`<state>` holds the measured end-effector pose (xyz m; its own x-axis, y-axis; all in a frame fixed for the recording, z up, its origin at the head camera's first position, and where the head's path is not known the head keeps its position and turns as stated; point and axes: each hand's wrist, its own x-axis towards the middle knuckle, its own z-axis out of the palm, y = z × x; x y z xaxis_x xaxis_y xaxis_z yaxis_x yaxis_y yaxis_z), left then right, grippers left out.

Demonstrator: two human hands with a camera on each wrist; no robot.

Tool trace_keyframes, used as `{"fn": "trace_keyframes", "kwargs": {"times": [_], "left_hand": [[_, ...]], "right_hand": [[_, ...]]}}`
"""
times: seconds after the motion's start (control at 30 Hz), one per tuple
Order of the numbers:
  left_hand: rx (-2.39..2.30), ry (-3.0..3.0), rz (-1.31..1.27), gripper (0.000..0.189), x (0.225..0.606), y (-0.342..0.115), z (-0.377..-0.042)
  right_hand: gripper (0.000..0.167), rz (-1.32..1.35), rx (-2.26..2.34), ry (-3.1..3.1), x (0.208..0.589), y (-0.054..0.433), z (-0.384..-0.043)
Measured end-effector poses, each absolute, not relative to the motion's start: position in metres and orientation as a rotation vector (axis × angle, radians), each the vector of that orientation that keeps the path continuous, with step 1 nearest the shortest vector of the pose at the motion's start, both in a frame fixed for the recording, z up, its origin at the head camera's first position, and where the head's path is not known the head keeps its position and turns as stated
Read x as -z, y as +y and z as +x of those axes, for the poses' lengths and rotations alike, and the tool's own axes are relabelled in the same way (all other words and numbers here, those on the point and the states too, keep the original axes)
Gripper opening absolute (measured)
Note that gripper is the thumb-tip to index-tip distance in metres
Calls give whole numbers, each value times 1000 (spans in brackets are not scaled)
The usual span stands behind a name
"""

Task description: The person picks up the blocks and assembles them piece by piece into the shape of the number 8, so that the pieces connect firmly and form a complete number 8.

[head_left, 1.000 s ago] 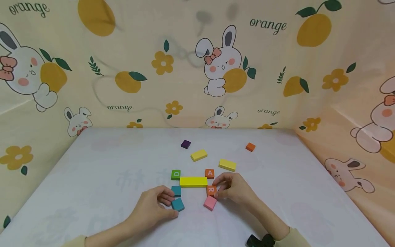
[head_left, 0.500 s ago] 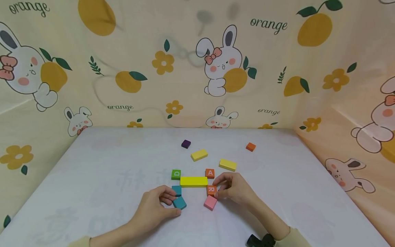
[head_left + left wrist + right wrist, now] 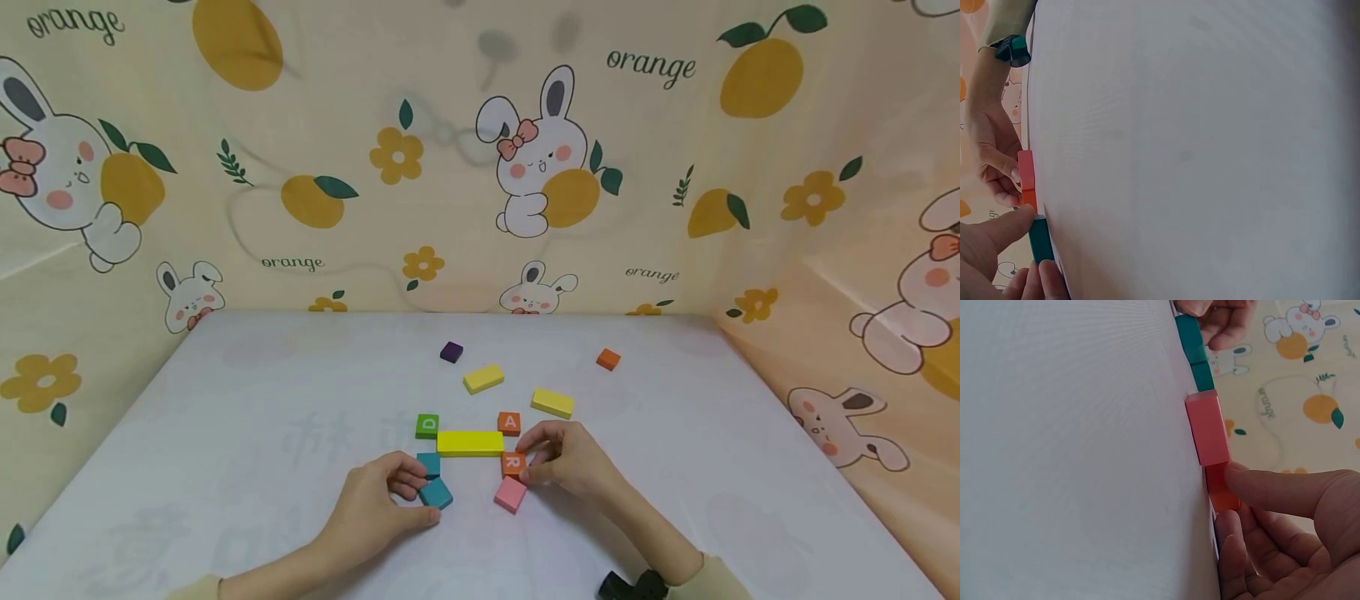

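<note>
My left hand (image 3: 378, 492) pinches a teal block (image 3: 436, 493) between thumb and fingertips; the block sits turned at an angle, its far corner against another teal block (image 3: 429, 464). In the left wrist view, the thumb is at one end of the held teal block (image 3: 1040, 239) and the fingers at the other. Across from it, my right hand (image 3: 573, 458) has its thumb and index finger at two corners of an orange letter R block (image 3: 513, 463). A tilted pink block (image 3: 511, 494) adjoins that block on the near side, seen large in the right wrist view.
A long yellow block (image 3: 470, 443) lies between the two columns, with a green D block (image 3: 427, 426) and orange A block (image 3: 509, 423) beyond. Farther back are two yellow blocks (image 3: 483, 379), a purple block (image 3: 452, 352) and an orange block (image 3: 608, 359) on the white table (image 3: 247, 417).
My left hand has shifted slightly right and away from me, bringing the angled teal block closer to the other teal one. My right hand has stayed in place.
</note>
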<state>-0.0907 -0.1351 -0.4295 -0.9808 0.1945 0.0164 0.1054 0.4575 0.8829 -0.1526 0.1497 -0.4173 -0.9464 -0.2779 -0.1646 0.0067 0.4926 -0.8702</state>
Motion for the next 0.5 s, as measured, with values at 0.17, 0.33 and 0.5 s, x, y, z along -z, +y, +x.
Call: {"fn": "trace_keyframes", "kwargs": {"times": [0.17,0.33,0.5], "left_hand": [[-1562,2605,276,46,429,-134,-90],[-1556,2611,267,45,428,-134,-90],[-1542,2617,265,46,428,-134,-90]], "right_hand": [[29,-239,1442,2456,417,150,-152],[29,-248,1454,2446,417,150,-152],[29,-231,1447,2450,417,150,-152]]}}
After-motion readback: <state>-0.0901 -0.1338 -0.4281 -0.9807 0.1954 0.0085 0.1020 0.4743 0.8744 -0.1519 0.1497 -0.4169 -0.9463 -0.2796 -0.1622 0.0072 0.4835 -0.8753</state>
